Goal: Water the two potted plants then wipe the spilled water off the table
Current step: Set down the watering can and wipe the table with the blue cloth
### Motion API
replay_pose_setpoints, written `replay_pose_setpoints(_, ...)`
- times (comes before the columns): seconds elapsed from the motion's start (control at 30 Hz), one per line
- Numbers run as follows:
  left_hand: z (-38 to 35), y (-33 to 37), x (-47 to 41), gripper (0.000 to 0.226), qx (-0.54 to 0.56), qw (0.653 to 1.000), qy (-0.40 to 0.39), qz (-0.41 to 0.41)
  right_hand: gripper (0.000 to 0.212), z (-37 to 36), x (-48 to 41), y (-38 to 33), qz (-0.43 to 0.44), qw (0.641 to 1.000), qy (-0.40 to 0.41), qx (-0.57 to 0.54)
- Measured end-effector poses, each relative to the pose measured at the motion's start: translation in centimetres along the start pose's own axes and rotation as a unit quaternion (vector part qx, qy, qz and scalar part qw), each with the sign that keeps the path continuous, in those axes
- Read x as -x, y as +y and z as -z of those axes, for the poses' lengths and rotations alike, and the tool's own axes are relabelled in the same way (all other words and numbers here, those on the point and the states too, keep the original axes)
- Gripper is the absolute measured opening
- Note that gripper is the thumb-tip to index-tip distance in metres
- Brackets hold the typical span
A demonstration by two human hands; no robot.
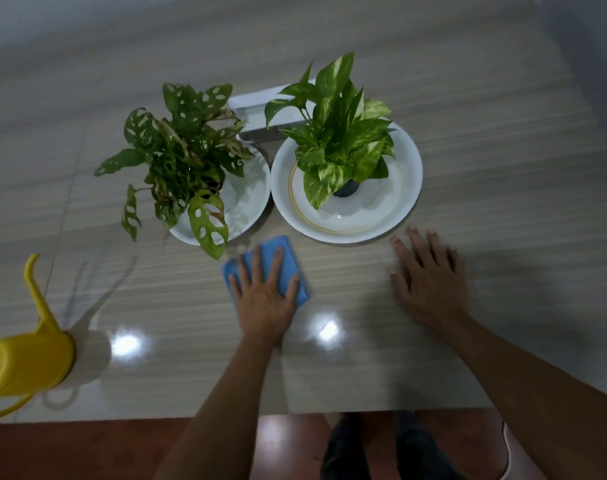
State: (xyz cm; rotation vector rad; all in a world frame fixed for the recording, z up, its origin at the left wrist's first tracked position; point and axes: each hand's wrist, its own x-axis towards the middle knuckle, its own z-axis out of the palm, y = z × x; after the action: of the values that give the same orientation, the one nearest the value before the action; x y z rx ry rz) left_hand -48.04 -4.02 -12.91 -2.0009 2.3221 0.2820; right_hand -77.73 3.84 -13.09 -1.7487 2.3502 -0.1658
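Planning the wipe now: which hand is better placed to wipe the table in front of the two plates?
Left. The left hand lies flat on the blue cloth, just in front of the left plate. The right hand rests bare on the table, with no cloth.

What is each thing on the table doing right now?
Folded blue cloth: flat, pressed under the left hand.
Left hand: open, fingers straight.
Right hand: open, flat on the striped glossy table.
Yellow plastic watering can: upright, not held.
Holey-leaved green plant: standing in a white dish.
Yellow-streaked green plant: upright in a dark pot on a white plate.
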Motion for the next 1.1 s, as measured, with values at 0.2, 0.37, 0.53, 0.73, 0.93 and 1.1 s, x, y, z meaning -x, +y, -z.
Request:
replay_pose_setpoints(0.2,-1.9,1.4,10.3,0.068,0.023,1.000,0.011,0.014,0.063,0.0,0.1,-0.1,-0.007,1.000,-0.008,-0.011)
replay_pose_setpoints(0.37,-2.2,7.4,8.4,0.068,0.018,0.987,0.000,-0.159,0.064,-0.2,0.1,0.0,-0.009,1.000,-0.008,-0.010)
replay_pose_setpoints(0.53,-1.1,0.3,6.3,0.067,0.007,1.000,0.014,-0.023,0.063,-0.5,0.3,0.1,0.003,1.000,0.019,-0.007)
replay_pose_setpoints(0.73,-3.1,8.1,15.0,0.067,0.023,0.994,-0.001,-0.111,0.061,-0.6,0.2,0.1,0.015,0.999,0.044,-0.020)
replay_pose_setpoints(0.93,-1.9,4.0,6.1,0.066,-0.011,0.997,0.028,-0.073,0.059,-1.0,0.2,0.2,0.017,0.999,0.048,-0.001)
replay_pose_setpoints(1.1,-1.8,2.4,13.0,0.067,0.025,0.998,0.026,0.041,0.059,-0.8,0.2,0.3,0.021,0.998,0.062,-0.025)
